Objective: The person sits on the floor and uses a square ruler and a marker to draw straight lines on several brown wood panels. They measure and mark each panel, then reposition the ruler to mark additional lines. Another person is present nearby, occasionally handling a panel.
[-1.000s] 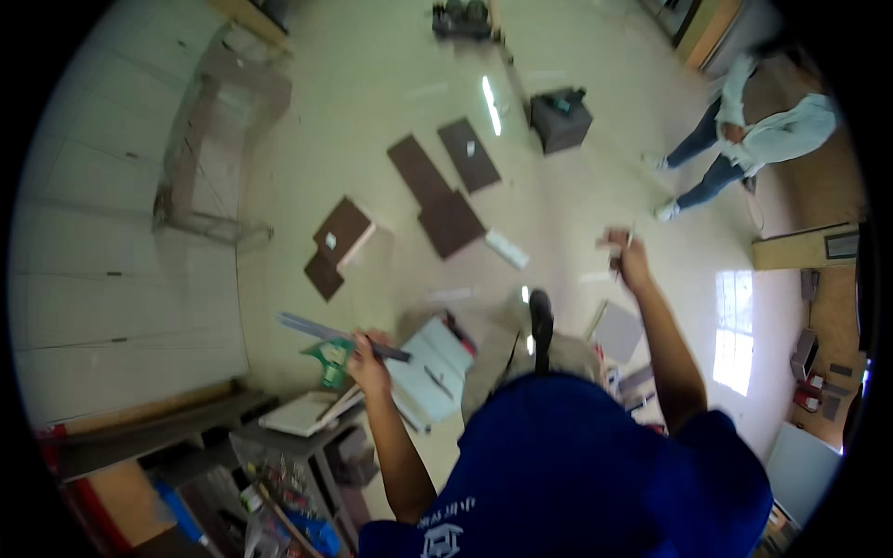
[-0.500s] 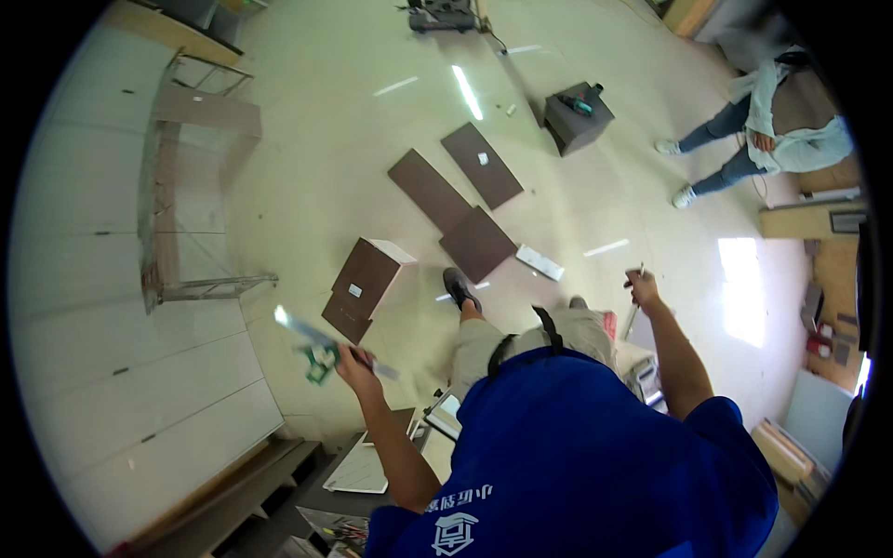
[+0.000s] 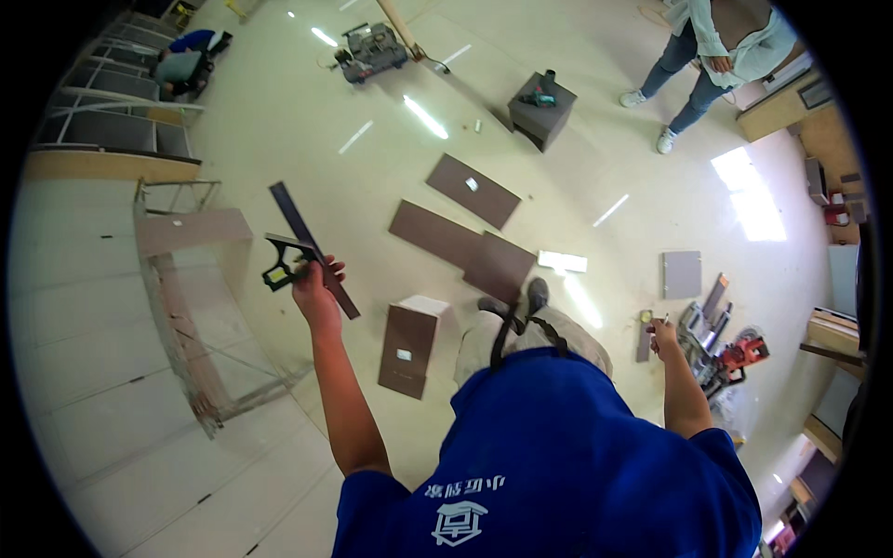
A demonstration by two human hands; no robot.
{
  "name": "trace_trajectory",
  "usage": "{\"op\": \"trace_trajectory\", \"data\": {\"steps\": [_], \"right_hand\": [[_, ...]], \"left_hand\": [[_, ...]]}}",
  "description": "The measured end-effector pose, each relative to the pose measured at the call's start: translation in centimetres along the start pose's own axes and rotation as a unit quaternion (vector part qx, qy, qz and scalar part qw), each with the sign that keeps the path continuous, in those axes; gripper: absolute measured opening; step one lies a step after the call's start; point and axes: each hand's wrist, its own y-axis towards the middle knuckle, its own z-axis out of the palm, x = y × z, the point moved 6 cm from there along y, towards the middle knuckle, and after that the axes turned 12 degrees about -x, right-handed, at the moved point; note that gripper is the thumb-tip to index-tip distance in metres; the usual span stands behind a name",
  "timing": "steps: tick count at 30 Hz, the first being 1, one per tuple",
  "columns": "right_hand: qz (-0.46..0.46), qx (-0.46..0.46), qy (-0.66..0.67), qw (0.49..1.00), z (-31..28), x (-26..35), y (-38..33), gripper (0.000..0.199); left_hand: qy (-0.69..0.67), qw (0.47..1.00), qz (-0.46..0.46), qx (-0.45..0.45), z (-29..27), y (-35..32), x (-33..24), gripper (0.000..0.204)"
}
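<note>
My left hand point(image 3: 318, 284) is closed around a combination square point(image 3: 299, 223), a long dark blade with a black head that carries a yellow-green vial. It is raised to the left, above the floor. Out to the right, my right hand point(image 3: 663, 337) is closed on a thin pen-like stick whose pale tip shows; its exact kind is too small to make out. Beside its fingers appear a small round yellowish thing point(image 3: 646, 316) and a short brown strip point(image 3: 643, 348); whether the hand touches them I cannot tell.
Brown boards point(image 3: 474, 191) lie on the floor ahead, near a brown box point(image 3: 409, 344). A power drill point(image 3: 539, 98) rests on a dark cabinet point(image 3: 549, 121). A red-and-silver saw point(image 3: 735, 358) stands right. A metal scaffold point(image 3: 177, 307) stands left; a person point(image 3: 707, 65) stands far right.
My view has turned toward the right. My left hand has lifted the combination square higher and farther forward, its blade now slanting steeply. The saw has come into view beside my right hand.
</note>
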Motion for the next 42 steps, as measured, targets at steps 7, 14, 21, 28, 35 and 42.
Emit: {"op": "trace_trajectory", "data": {"steps": [7,14,21,28,35,42], "right_hand": [[-0.049,0.034,0.041,0.997,13.5,5.0,-1.1,0.027],[-0.061,-0.025,0.117,0.991,14.3,8.8,-3.6,0.026],[0.047,-0.126,0.198,0.971,21.3,4.9,-15.5,0.025],[0.084,-0.114,0.171,0.975,26.0,0.3,-13.2,0.022],[-0.002,-0.037,0.089,0.995,36.5,5.2,2.2,0.024],[0.017,0.040,0.065,0.997,59.3,0.5,24.9,0.023]], "left_hand": [[-0.013,0.996,-0.004,0.092,4.1,5.4,-3.8,0.022],[0.008,0.979,-0.171,0.107,9.4,11.0,6.6,0.013],[0.123,0.907,-0.352,0.197,12.6,24.5,20.7,0.016],[0.226,0.870,-0.371,0.234,12.3,25.1,28.0,0.016],[0.229,0.837,-0.418,0.268,15.7,21.6,45.1,0.013],[0.227,0.815,-0.493,0.204,9.6,20.8,86.1,0.017]]}}
